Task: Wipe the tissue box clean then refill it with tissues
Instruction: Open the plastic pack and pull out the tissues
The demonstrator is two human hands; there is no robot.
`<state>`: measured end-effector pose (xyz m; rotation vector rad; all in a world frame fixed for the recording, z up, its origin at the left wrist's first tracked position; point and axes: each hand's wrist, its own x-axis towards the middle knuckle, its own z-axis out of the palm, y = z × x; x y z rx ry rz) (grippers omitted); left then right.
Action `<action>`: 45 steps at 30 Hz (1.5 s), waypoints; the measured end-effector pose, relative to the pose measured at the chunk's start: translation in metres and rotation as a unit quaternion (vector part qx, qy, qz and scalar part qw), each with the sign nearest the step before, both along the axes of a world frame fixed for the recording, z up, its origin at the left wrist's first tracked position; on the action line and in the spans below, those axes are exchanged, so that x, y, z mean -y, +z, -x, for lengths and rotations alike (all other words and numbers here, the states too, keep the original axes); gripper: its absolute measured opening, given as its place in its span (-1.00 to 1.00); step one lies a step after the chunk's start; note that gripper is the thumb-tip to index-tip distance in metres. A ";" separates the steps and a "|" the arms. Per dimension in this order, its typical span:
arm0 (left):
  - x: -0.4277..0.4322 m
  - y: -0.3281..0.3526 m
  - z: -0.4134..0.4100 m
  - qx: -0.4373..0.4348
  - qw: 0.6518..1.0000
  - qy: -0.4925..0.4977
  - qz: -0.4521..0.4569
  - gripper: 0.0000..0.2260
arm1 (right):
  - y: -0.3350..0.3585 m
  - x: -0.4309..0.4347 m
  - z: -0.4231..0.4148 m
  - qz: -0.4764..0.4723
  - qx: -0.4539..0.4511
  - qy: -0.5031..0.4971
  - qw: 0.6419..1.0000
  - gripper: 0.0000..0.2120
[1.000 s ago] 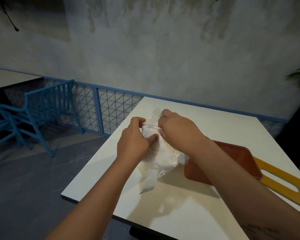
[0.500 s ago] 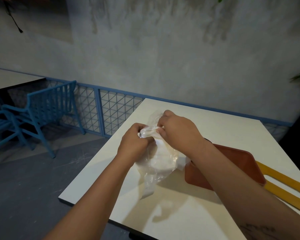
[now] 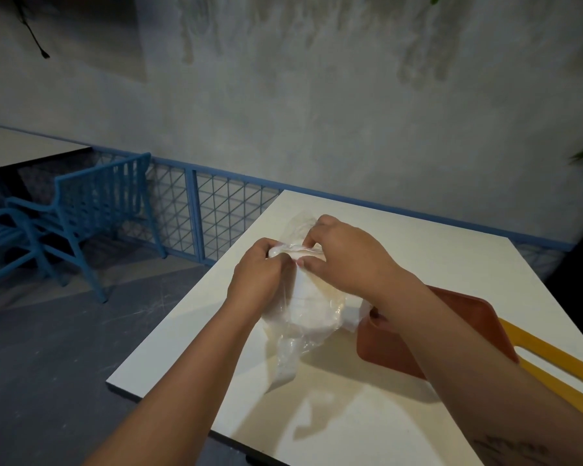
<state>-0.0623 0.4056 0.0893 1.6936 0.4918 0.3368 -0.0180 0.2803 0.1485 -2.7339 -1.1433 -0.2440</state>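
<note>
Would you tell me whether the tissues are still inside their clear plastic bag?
Still inside: the white tissues show through the clear plastic bag, whose top the left hand and right hand pinch together.

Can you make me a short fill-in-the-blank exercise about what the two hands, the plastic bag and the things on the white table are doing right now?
1. The left hand and the right hand both grip the top of a clear ____ bag with white contents.
2. The bag is held over a ____ table.
3. Under the right forearm lies a reddish-brown tray, and beside it a ____ board with a slot handle.
4. Left of the table stands a ____ slatted chair.

Missing words: plastic; white; yellow; blue
</note>
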 end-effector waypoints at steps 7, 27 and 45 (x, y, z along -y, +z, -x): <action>-0.004 -0.007 0.013 0.039 0.996 -0.071 0.036 -0.78 | 0.002 0.001 -0.003 0.031 0.028 0.016 0.999 -0.71; 0.008 -0.020 0.015 0.073 0.997 -0.022 -0.032 -0.62 | -0.031 0.010 -0.006 -0.105 -0.006 0.097 0.990 -0.78; 0.006 -0.002 0.018 0.120 0.992 0.035 0.009 -0.73 | -0.037 0.012 -0.009 -0.149 -0.039 0.137 0.979 -0.83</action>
